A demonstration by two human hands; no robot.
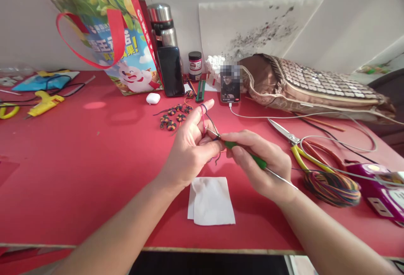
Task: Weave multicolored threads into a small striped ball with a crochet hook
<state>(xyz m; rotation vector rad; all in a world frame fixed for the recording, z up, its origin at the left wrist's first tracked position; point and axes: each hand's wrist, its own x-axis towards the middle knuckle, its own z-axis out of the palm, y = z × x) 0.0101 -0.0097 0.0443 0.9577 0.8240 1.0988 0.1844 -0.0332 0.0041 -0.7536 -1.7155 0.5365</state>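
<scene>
My right hand (261, 163) grips a crochet hook by its green handle (259, 161), its metal tip pointing left towards my other hand. Yarn (203, 119) in pink and dark colours loops around the raised index finger of my left hand (192, 144). The thumb and other fingers of that hand pinch the yarn near the hook's tip, and loose ends dangle just below. Beyond the left hand lie several small multicoloured crocheted pieces (171, 125). A folded white tissue (213, 201) lies on the red table below both hands.
To the right are scissors (293, 138), a coil of multicoloured yarn (333, 187) and a purple power strip (380, 195). A phone with a lit screen (230, 87), a sequined bag (315, 81), a dark phone (171, 72) and a shopping bag (126, 47) stand behind. A yellow glue gun (46, 103) lies left.
</scene>
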